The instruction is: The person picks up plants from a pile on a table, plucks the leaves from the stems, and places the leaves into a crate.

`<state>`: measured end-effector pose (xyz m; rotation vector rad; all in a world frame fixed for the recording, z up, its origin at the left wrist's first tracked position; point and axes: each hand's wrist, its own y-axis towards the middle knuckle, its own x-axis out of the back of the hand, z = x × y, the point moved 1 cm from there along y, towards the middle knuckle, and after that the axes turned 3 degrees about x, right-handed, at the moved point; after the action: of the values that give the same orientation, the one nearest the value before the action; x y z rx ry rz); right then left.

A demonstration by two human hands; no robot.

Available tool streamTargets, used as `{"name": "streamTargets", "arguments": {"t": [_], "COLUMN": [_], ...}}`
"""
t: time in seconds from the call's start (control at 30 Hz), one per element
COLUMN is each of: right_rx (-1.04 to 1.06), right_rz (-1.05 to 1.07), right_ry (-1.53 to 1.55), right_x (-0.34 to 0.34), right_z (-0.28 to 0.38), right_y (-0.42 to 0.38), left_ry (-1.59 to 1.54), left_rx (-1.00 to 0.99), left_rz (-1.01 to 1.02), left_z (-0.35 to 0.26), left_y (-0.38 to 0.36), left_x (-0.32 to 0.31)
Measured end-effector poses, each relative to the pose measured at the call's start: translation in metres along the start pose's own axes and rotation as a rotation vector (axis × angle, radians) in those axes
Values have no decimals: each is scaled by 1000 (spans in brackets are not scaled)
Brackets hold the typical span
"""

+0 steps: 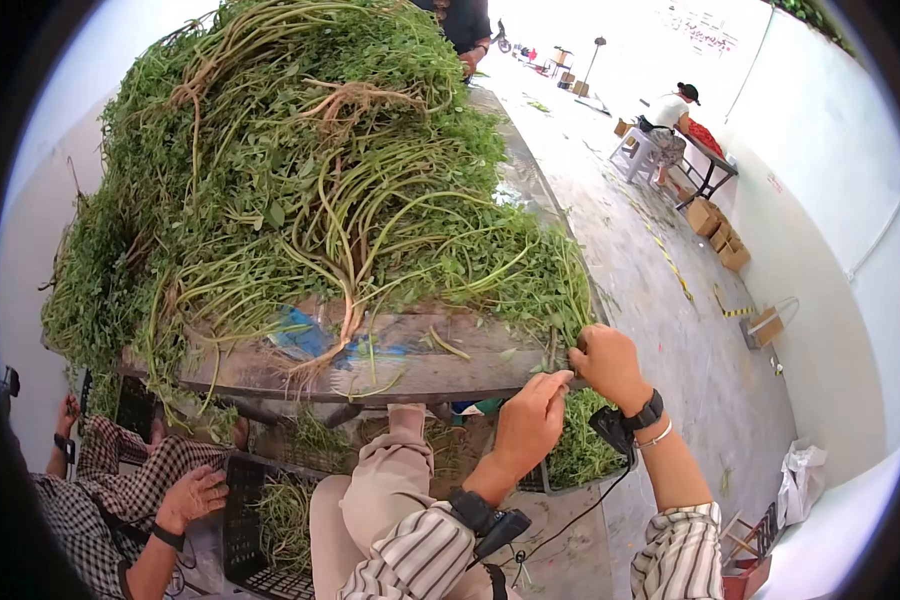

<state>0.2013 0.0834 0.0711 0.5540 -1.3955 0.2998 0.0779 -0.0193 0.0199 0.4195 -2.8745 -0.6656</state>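
A large heap of leafy green plants with long stems and pale roots covers a wooden table. At the table's near right corner, my right hand is closed around green plant stems at the heap's edge. My left hand is closed just below and to the left, thumb and fingers pinched at the lower end of a stem, close to my right fingertips. The exact grip is partly hidden by the fingers. One plant with a branching root lies across the table's front edge.
Below the table are a black crate holding stems and a container of greens. A co-worker in checked clothes sits at left; another person stands behind the heap. Farther right, someone sits on a stool near cardboard boxes.
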Motion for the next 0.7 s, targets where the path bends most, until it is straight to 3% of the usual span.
{"name": "streamTargets", "arguments": {"t": [0.23,0.33,0.4,0.43,0.5,0.63,0.7], "right_rx": [44,36,-49,-47,-212,-141,-2], "right_rz": [5,-27,-37,-36,-22,14,-25], "right_ry": [-9,253,678,677,1122,1154,920], "right_x": [0,-3,-1,3,14,18,11], "right_z": [6,2,0,4,17,32,39], "right_y": [7,13,18,19,16,11,4], "left_ry": [-119,-216,-263,-315,-402,-584,-602], "left_rx": [130,186,259,334,406,514,484], "left_rz": [-6,-35,-33,-27,-20,-36,-87], "left_z": [3,8,9,10,8,6,6], "left_y": [2,2,3,3,7,15,17], "left_x": [5,4,7,9,12,13,12]}}
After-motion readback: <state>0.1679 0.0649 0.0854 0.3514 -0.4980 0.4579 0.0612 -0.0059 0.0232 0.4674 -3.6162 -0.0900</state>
